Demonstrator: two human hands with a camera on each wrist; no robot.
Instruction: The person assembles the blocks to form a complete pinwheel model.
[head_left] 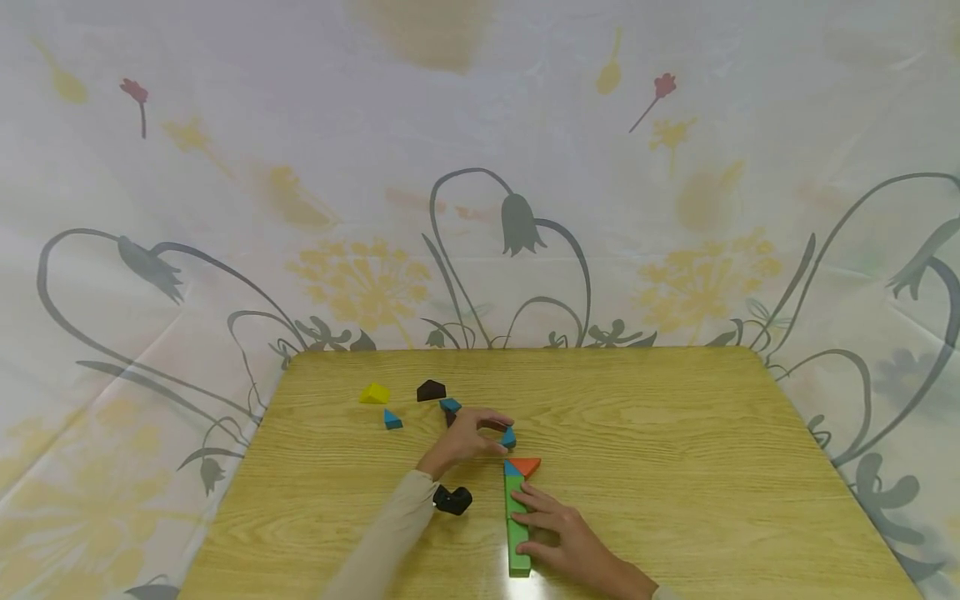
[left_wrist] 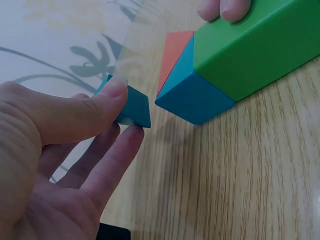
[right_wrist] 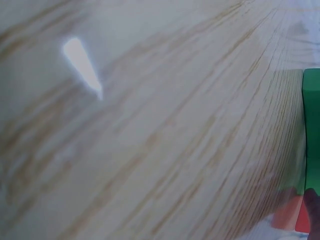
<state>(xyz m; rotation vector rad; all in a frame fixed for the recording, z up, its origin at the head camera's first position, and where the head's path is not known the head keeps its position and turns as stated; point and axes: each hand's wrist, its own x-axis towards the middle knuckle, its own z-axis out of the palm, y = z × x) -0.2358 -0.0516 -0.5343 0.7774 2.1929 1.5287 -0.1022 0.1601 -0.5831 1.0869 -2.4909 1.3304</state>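
Observation:
My left hand (head_left: 467, 439) pinches a blue triangular block (left_wrist: 135, 105) between thumb and fingertips, just above the table. Nearer me lies a row of green blocks (head_left: 517, 533), set end to end. At the row's far end a second blue triangular block (left_wrist: 195, 100) touches it, and an orange-red triangular block (head_left: 528, 466) lies against that blue one. With its fingers stretched out, my right hand (head_left: 566, 533) rests on the green blocks from the right side. In the right wrist view only the edge of the green row (right_wrist: 312, 130) and a bit of red show.
Left of the hands lie a yellow block (head_left: 374, 394), a dark brown block (head_left: 431, 390) and two more blue blocks, one a triangular block (head_left: 392, 420). Another dark piece is partly hidden behind my left hand. A floral cloth (head_left: 480, 125) hangs beyond the wood-grain table (head_left: 675, 433).

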